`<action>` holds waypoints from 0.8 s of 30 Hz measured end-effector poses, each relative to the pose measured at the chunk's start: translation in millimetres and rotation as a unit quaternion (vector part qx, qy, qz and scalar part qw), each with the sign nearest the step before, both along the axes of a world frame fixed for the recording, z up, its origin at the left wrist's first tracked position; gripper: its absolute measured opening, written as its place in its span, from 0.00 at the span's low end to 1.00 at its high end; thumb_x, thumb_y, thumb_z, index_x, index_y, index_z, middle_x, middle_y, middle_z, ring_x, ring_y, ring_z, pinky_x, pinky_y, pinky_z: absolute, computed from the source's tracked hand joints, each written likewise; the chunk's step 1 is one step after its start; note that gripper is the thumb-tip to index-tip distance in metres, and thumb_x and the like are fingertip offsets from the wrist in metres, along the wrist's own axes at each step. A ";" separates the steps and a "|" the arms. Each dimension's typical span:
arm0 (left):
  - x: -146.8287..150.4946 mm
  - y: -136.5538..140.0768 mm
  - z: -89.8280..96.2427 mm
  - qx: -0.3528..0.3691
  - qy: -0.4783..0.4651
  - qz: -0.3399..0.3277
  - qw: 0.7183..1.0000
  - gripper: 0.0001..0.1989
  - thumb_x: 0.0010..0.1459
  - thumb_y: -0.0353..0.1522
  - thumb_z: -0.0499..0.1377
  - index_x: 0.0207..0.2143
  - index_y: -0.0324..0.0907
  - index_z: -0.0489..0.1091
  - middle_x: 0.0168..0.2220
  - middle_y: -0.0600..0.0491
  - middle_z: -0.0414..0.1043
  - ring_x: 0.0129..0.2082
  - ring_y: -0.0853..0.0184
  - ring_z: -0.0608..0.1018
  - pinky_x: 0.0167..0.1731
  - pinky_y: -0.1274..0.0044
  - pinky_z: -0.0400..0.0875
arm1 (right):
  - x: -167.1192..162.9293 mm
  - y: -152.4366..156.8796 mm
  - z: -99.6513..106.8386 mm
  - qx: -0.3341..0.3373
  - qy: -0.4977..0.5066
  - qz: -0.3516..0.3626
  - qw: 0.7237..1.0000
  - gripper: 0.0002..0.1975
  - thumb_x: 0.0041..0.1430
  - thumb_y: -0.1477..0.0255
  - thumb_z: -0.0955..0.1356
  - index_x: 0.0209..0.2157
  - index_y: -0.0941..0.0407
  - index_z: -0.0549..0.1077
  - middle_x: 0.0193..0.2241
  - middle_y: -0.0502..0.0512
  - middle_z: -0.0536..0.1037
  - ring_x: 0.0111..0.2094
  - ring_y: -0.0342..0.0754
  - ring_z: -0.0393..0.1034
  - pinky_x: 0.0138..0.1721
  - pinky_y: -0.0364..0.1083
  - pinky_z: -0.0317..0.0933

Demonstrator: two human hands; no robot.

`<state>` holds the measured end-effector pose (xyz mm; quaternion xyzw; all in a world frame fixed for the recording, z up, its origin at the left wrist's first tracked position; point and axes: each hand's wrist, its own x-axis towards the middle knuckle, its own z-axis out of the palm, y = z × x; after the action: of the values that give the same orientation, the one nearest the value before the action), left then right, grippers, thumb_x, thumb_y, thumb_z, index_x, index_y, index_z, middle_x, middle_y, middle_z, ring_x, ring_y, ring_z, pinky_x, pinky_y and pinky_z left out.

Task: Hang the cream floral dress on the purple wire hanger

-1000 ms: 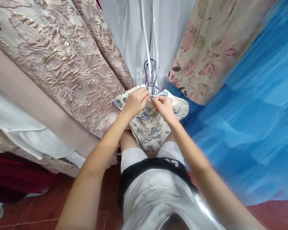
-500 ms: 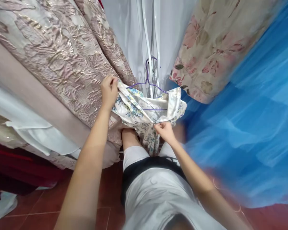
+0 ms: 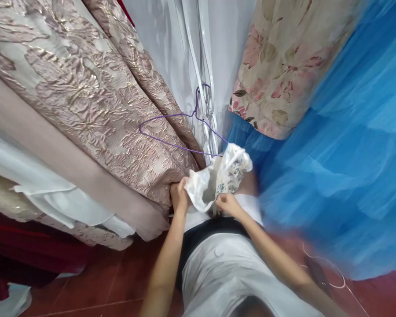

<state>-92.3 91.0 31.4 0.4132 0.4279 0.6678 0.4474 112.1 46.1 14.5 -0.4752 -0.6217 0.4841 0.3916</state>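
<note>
A white garment with a small blue and yellow floral print (image 3: 232, 171) hangs by one shoulder from the right arm of a purple wire hanger (image 3: 166, 143). The hanger's left arm is bare, and its hook is caught among white straps (image 3: 201, 57). My left hand (image 3: 180, 196) is closed on the garment's left edge, below the hanger. Lower at the front, my right hand (image 3: 227, 203) pinches the garment's edge. The lower part of the garment is mostly hidden behind my hands.
Pink-gold brocade cloth (image 3: 82, 88) hangs at the left, with white and dark red fabrics (image 3: 29, 246) below. A floral cream cloth (image 3: 284, 75) and blue tulle (image 3: 330, 167) hang at the right. A white cable (image 3: 341, 277) lies on the red tiled floor (image 3: 119, 281).
The garment's left shoulder has come off the hanger. My left hand has moved down and right with that side, and my right hand is lower. The garment has bunched together.
</note>
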 end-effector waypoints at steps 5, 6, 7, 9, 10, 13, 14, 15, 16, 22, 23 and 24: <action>54.9 -39.4 15.2 0.064 0.172 -0.032 0.982 0.21 0.64 0.51 0.55 0.31 0.44 0.67 0.27 0.53 0.66 0.29 0.65 0.70 0.31 0.74 0.66 | 11.5 -14.0 20.2 0.050 -0.014 0.040 0.998 0.09 0.42 0.76 0.71 0.31 0.56 0.75 0.30 0.52 0.79 0.35 0.50 0.73 0.42 0.47 0.67; 62.0 -43.1 24.6 0.092 0.217 -0.044 0.971 0.19 0.65 0.49 0.55 0.31 0.44 0.69 0.29 0.52 0.68 0.30 0.64 0.71 0.33 0.74 0.66 | 15.1 -16.4 28.6 0.067 -0.004 0.070 0.995 0.13 0.42 0.77 0.72 0.34 0.56 0.76 0.34 0.53 0.80 0.39 0.52 0.73 0.46 0.48 0.67; 67.4 -45.4 34.3 0.121 0.258 -0.054 0.957 0.17 0.66 0.47 0.55 0.32 0.44 0.71 0.30 0.52 0.69 0.31 0.63 0.72 0.34 0.73 0.67 | 18.7 -18.4 37.0 0.074 0.012 0.107 0.991 0.15 0.42 0.77 0.72 0.36 0.55 0.77 0.36 0.53 0.80 0.41 0.52 0.72 0.49 0.49 0.66; 73.7 -46.1 51.0 0.163 0.315 -0.059 0.933 0.15 0.66 0.43 0.56 0.32 0.44 0.72 0.31 0.50 0.71 0.33 0.63 0.73 0.38 0.71 0.68 | 24.9 -21.7 51.5 0.043 0.059 0.183 0.980 0.13 0.44 0.75 0.71 0.37 0.55 0.76 0.35 0.53 0.79 0.40 0.53 0.72 0.49 0.50 0.66; 75.0 -45.0 56.5 0.170 0.326 -0.055 0.928 0.14 0.66 0.42 0.56 0.32 0.44 0.73 0.32 0.50 0.71 0.34 0.62 0.74 0.39 0.71 0.68 | 27.1 -23.0 57.0 0.013 0.081 0.205 0.975 0.12 0.46 0.74 0.71 0.36 0.56 0.76 0.33 0.52 0.78 0.38 0.52 0.72 0.46 0.50 0.67; 74.9 -40.2 57.3 0.133 0.273 -0.086 0.949 0.16 0.65 0.46 0.57 0.33 0.44 0.72 0.31 0.51 0.71 0.34 0.63 0.74 0.37 0.72 0.68 | 30.3 -26.1 67.4 -0.052 0.104 0.202 0.972 0.07 0.50 0.69 0.72 0.32 0.56 0.74 0.28 0.50 0.75 0.31 0.48 0.69 0.39 0.47 0.67; 74.7 -39.4 52.8 0.112 0.233 -0.119 0.959 0.18 0.65 0.48 0.57 0.34 0.44 0.72 0.31 0.51 0.71 0.33 0.63 0.73 0.36 0.72 0.68 | 31.1 -27.2 70.5 -0.058 0.096 0.191 0.975 0.07 0.51 0.68 0.71 0.31 0.56 0.73 0.27 0.50 0.74 0.30 0.47 0.68 0.37 0.46 0.66; 74.7 -39.5 46.6 0.093 0.190 -0.161 0.964 0.21 0.64 0.52 0.57 0.36 0.44 0.71 0.31 0.51 0.71 0.32 0.63 0.73 0.35 0.72 0.68 | 32.4 -28.4 74.4 -0.057 0.089 0.180 0.978 0.07 0.52 0.67 0.71 0.30 0.56 0.73 0.26 0.50 0.74 0.29 0.47 0.67 0.36 0.46 0.66; 74.9 -40.6 39.4 0.079 0.153 -0.207 0.963 0.24 0.62 0.56 0.56 0.39 0.44 0.71 0.32 0.50 0.71 0.32 0.63 0.73 0.35 0.72 0.69 | 34.6 -29.5 79.4 -0.050 0.084 0.173 0.980 0.07 0.51 0.67 0.71 0.30 0.56 0.73 0.26 0.50 0.74 0.30 0.47 0.67 0.36 0.45 0.66; 71.4 -52.7 7.7 0.054 0.236 -0.377 0.894 0.25 0.58 0.55 0.61 0.42 0.44 0.76 0.40 0.47 0.77 0.43 0.56 0.78 0.48 0.68 0.72 | 75.8 -29.7 131.5 0.039 0.071 0.108 0.991 0.08 0.45 0.68 0.73 0.29 0.56 0.76 0.26 0.51 0.75 0.28 0.47 0.67 0.31 0.44 0.65; 68.0 -51.6 7.8 0.056 0.280 -0.368 0.885 0.22 0.60 0.52 0.62 0.39 0.43 0.76 0.38 0.48 0.77 0.41 0.57 0.78 0.46 0.68 0.72 | 84.9 -28.4 140.5 0.058 0.058 0.096 0.992 0.07 0.44 0.68 0.72 0.26 0.57 0.75 0.24 0.50 0.74 0.26 0.46 0.65 0.28 0.43 0.63; 63.6 -49.1 9.6 0.066 0.322 -0.344 0.879 0.19 0.62 0.50 0.61 0.34 0.43 0.76 0.35 0.49 0.77 0.38 0.58 0.77 0.43 0.69 0.72 | 93.8 -26.5 148.4 0.076 0.044 0.081 0.993 0.07 0.43 0.68 0.72 0.24 0.57 0.75 0.22 0.50 0.72 0.24 0.45 0.63 0.25 0.43 0.60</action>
<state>-28.7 41.8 41.0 0.7553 0.3343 0.3280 0.4584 205.9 19.6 162.9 -0.3704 -0.6756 0.4854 0.4131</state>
